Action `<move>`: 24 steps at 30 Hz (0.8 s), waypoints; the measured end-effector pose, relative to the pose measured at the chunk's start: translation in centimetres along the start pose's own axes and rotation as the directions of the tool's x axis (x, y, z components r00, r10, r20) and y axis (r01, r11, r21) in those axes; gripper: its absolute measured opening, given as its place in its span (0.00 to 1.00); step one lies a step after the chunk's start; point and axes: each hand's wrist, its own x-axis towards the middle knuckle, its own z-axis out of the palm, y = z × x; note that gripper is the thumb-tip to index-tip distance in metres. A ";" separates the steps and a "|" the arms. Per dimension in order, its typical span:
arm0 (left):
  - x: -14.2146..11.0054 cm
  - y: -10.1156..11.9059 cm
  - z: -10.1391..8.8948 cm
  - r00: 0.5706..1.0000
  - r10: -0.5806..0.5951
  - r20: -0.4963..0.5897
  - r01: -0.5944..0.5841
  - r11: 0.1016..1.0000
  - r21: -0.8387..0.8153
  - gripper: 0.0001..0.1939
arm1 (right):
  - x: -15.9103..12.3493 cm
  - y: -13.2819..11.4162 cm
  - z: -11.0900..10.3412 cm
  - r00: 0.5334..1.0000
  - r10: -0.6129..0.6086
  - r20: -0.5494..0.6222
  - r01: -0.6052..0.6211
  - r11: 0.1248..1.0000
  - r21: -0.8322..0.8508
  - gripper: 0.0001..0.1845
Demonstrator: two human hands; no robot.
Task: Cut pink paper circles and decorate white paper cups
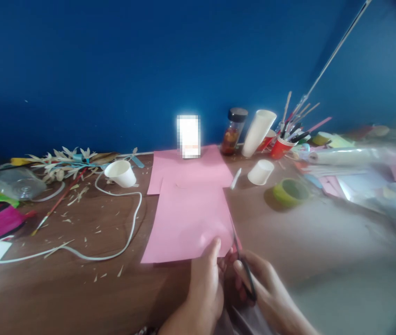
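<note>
My left hand (209, 274) is closed on the lower right corner of a pink sheet of paper (187, 223), thumb on top and the other fingers beneath. My right hand (259, 277) grips a pair of scissors (250, 284) by the dark handles. The scissor blades point away from me along the sheet's right edge, and a narrow bit of pink shows just right of them. A second pink sheet (170, 163) lies flat behind the first, partly covered by it. A bright phone-like screen, blurred out, stands at its far edge.
On the left lie a white cable (137, 218), a paper cup (121, 173), dried leaves (65, 163), a paintbrush (58, 202) and scraps. On the right are a jar (233, 132), white cups, a red cup of brushes (281, 148), a yellow-green tape roll (290, 191) and piled papers (351, 172).
</note>
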 end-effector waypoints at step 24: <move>0.5 -0.1 -0.5 0.995 0.094 -0.030 -0.096 0.993 -0.063 0.07 | 0.0 0.0 -0.1 0.999 0.027 -0.025 -0.028 0.997 -0.072 0.22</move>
